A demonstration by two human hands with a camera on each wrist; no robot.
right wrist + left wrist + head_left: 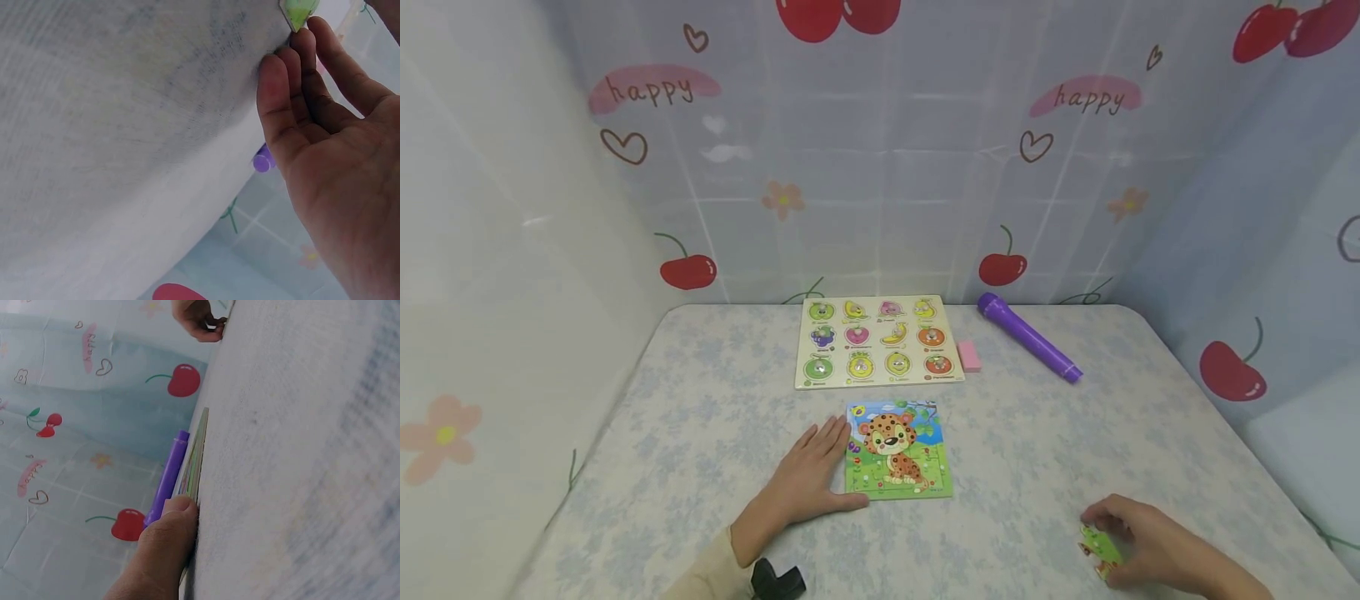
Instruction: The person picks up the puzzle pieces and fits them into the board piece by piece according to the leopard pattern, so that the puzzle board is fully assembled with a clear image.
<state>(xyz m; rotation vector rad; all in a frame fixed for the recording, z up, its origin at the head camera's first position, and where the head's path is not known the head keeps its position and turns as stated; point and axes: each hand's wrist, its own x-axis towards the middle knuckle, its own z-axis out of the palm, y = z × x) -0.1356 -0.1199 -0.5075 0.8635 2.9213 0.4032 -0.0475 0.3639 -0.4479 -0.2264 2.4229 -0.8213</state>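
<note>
A square leopard puzzle (895, 454) lies flat in the middle of the table. My left hand (808, 483) rests along its left side, fingers straight, with the thumb (164, 540) at the near left corner. Out at the front right, my right hand (1157, 542) pinches a green puzzle piece (1101, 546) with brown patches close over the table. In the right wrist view only a green corner of that piece (297, 14) shows beyond the fingertips (273, 72).
Behind the leopard puzzle lies a fruit puzzle board (874, 385). A pink block (968, 357) sits at its right side. Farther right, a purple toy microphone (1030, 337) lies diagonally. A printed curtain (887, 225) hangs behind the patterned tabletop (715, 392).
</note>
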